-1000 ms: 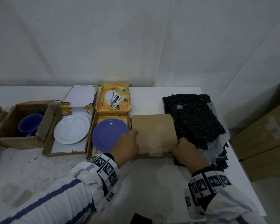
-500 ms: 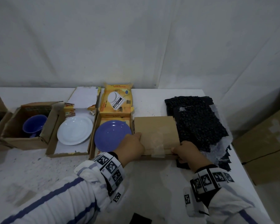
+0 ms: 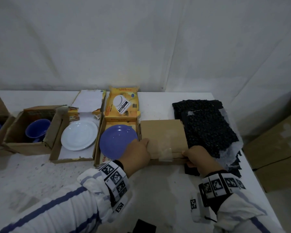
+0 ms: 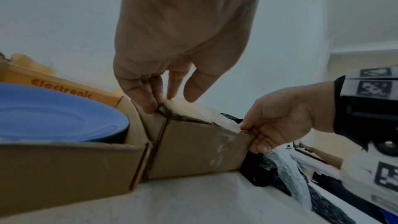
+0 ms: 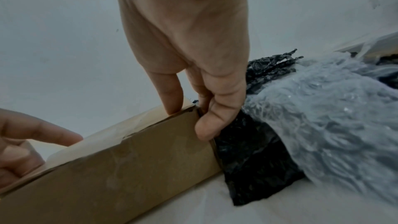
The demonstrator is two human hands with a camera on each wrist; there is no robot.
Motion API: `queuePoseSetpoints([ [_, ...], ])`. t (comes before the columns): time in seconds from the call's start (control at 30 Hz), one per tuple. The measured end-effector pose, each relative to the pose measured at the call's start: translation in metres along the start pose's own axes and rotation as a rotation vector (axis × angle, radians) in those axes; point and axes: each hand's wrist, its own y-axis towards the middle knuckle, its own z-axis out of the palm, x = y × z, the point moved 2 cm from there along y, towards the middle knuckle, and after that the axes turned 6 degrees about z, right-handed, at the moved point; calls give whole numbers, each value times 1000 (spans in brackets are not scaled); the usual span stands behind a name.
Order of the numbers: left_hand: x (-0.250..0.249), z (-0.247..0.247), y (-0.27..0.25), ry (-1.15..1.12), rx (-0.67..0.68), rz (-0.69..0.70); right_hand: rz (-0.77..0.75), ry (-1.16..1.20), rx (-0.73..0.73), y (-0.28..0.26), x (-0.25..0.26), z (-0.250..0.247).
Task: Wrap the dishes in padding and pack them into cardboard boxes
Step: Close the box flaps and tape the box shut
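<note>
The closed cardboard box (image 3: 163, 140) lay on the white table (image 3: 40, 174), between the open yellow box holding the blue plate (image 3: 118, 140) on its left and the black bubble wrap (image 3: 207, 126) on its right. Its near left corner was pinched by the left hand (image 3: 136, 155), its near right corner by the right hand (image 3: 198, 158).

White table (image 3: 158, 190), white wall (image 3: 141, 44) behind.
</note>
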Motion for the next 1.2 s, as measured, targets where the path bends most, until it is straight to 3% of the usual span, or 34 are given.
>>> queuePoseSetpoints([
  [0.1, 0, 1, 0, -57, -57, 5, 2, 19, -10, 0, -1, 0],
  [0.2, 4, 4, 2, -271, -222, -58, 3, 8, -3, -2, -1, 1],
  [0.3, 5, 5, 2, -407, -211, -118, 10, 9, 6, -7, 0, 4],
  [0.37, 3, 1, 2, -505, -188, -81, -11, 5, -26, -10, 4, 1],
  [0.47, -5, -19, -2, -591, -303, -9, -118, -24, -105, -17, 26, -10],
  [0.53, -14, -32, -3, -547, -338, 46, -226, -103, -164, -24, 45, -19],
  [0.63, -27, -39, -2, -306, -300, 97, -379, -308, -205, -32, 69, -27],
  [0.8, -30, -36, 9, 37, -311, 253, -317, -441, -269, -29, 95, -31],
  [0.9, -21, -35, 20, 282, -399, 345, -338, -493, -262, -29, 108, -34],
  [1.03, -19, -42, 30, 372, -458, 432, -344, -605, -381, -43, 121, -28],
  [1.2, -16, -46, 38, 425, -447, 430, -505, -484, -210, -42, 131, -5],
])
